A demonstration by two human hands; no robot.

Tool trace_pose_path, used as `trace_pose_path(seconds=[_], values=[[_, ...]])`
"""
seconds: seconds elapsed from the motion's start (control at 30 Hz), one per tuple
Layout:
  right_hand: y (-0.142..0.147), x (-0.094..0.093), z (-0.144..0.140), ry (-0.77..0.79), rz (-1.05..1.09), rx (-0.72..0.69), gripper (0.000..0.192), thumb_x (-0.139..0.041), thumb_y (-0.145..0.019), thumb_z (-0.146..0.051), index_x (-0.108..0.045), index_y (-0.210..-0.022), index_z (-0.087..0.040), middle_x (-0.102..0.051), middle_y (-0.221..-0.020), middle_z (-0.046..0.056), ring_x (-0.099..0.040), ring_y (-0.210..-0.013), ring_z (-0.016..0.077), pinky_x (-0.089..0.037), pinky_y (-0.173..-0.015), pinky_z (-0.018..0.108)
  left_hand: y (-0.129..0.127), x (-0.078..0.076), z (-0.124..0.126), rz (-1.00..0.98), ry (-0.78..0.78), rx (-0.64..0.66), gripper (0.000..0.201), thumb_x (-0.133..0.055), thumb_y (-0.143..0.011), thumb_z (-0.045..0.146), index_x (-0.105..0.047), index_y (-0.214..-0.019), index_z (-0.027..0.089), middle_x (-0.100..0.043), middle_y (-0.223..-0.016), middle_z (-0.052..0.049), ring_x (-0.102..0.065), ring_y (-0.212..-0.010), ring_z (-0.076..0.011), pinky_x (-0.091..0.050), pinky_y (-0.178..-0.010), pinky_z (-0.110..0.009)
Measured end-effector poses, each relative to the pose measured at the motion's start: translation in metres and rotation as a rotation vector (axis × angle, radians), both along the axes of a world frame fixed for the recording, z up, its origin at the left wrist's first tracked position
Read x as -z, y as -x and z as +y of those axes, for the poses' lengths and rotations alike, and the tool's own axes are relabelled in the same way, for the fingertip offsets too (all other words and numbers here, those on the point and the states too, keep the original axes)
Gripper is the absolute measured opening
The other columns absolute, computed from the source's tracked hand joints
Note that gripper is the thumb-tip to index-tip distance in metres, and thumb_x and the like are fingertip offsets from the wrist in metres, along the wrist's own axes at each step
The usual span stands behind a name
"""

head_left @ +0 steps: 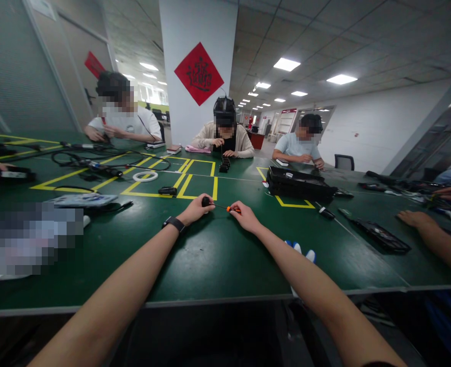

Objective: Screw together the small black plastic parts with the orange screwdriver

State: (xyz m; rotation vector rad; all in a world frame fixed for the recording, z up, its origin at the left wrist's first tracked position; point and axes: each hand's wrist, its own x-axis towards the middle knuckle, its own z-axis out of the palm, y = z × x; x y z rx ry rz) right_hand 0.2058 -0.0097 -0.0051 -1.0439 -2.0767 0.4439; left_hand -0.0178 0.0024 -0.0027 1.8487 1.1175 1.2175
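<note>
Both my arms reach out over the green table [210,255]. My left hand [196,209], with a black watch on the wrist, is closed around a small black part [206,202]. My right hand [244,216] pinches a thin screwdriver with an orange grip [231,208], its shaft pointing left into the black part. The two hands sit close together near the yellow taped square [213,188].
A black tray [299,184] lies ahead to the right, a white tape ring [145,176] and black cables [106,163] ahead to the left. White gloves [301,250] lie by my right forearm. Three people sit across the table; another person's hand [414,218] rests at right.
</note>
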Motion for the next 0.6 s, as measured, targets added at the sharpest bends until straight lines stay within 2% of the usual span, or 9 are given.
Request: trace_pose_path(seconds=[0.6], values=[[-0.0008,-0.0002,-0.0003,0.028,0.026,-0.010,0.012,-0.051,-0.079,-0.024,-0.053,-0.089,-0.018,-0.060,-0.086,0.001,-0.055,-0.080,0.0131,-0.041,-0.077,0.029,0.0002,0.0006,0.0007,-0.053,0.033,0.010,0.032,-0.065,-0.063,0.037,-0.055,-0.086,0.017,-0.060,-0.083,-0.002,-0.054,-0.069,-0.0124,-0.044,-0.059,-0.025]])
